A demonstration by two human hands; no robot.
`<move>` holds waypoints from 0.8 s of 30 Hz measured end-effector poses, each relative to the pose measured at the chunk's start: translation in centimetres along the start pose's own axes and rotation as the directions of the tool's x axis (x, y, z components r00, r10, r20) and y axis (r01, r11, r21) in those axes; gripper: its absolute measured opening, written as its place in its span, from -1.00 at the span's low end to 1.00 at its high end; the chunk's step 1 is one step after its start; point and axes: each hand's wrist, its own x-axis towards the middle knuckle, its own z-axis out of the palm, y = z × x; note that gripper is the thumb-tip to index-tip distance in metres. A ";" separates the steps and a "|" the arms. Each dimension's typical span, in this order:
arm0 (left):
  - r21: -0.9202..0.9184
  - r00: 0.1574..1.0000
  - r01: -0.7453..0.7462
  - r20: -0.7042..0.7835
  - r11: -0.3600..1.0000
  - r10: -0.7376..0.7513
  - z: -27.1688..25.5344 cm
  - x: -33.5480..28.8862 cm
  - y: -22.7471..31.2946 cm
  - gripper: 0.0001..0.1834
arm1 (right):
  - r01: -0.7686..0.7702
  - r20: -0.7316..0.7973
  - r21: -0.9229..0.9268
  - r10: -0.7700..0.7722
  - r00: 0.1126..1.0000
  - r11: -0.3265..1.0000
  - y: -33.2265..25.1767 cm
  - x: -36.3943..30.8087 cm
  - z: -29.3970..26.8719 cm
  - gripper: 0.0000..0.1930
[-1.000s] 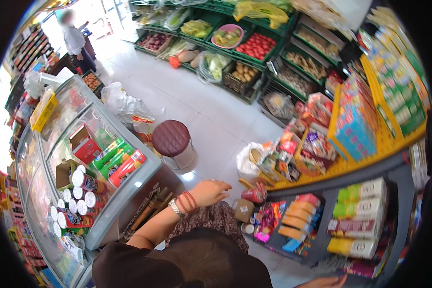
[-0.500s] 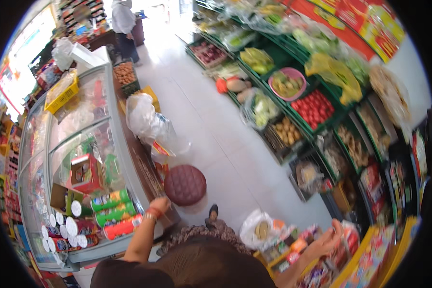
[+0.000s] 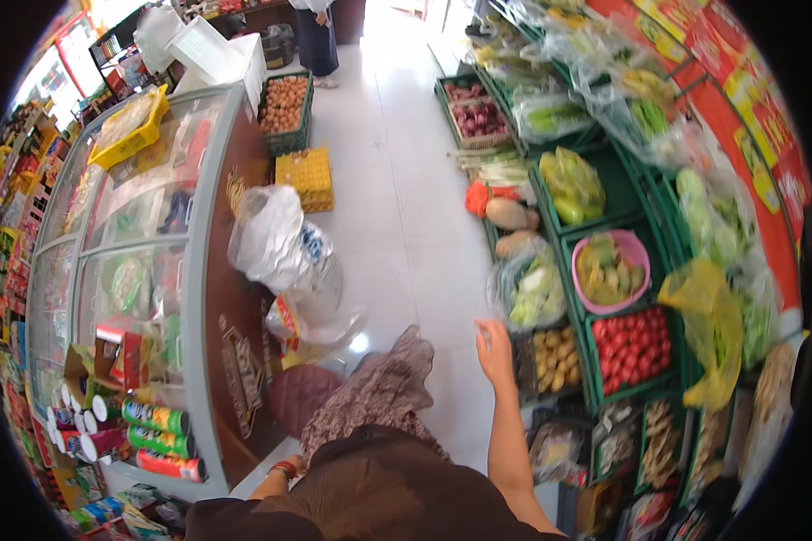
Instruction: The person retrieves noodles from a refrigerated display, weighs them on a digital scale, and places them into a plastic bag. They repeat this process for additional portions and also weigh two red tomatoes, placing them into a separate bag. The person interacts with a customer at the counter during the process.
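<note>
My right hand [image 3: 494, 353] is held out over the pale floor with nothing visible in it, its fingers loosely apart. It is nearest to a bagged cabbage-like vegetable [image 3: 534, 290] and a crate of potatoes [image 3: 556, 358], apart from both. Low at my left side, my left hand [image 3: 292, 465] shows only partly, with a red band at the wrist; its fingers are hidden beside my patterned skirt [image 3: 370, 397]. Close to that hand is a round dark red quilted stool [image 3: 302, 401], partly covered by the skirt.
Along the left runs a glass-topped freezer [image 3: 198, 261] bearing snack canisters [image 3: 158, 417] and a yellow basket [image 3: 131, 133]. Plastic-wrapped goods [image 3: 284, 239], yellow egg trays [image 3: 305, 176] and an egg crate [image 3: 284, 106] line its side. Vegetable racks [image 3: 595, 212] stand right. Another person [image 3: 316, 36] stands far ahead.
I have moved forward along the aisle, and the stool now sits lower beside me. My left hand has dropped from near the freezer edge; my right hand has moved up and forward, toward the middle.
</note>
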 end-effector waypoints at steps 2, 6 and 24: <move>0.243 0.944 -0.258 -0.144 0.935 0.297 -4.7 5.0 5.8 -0.26 | -0.138 0.021 -0.043 0.139 0.990 0.989 12.9 -0.2 -0.7 -0.75; -0.197 0.775 -0.258 -0.627 0.946 0.080 -20.8 15.3 26.0 -0.62 | -0.707 -0.009 0.086 0.710 0.704 0.702 34.3 -9.0 -1.2 -0.91; -0.575 0.739 -0.344 -0.654 0.743 -0.164 -48.1 26.7 68.9 -0.65 | -0.610 0.316 0.383 0.522 0.792 0.694 45.7 77.8 -2.6 -0.84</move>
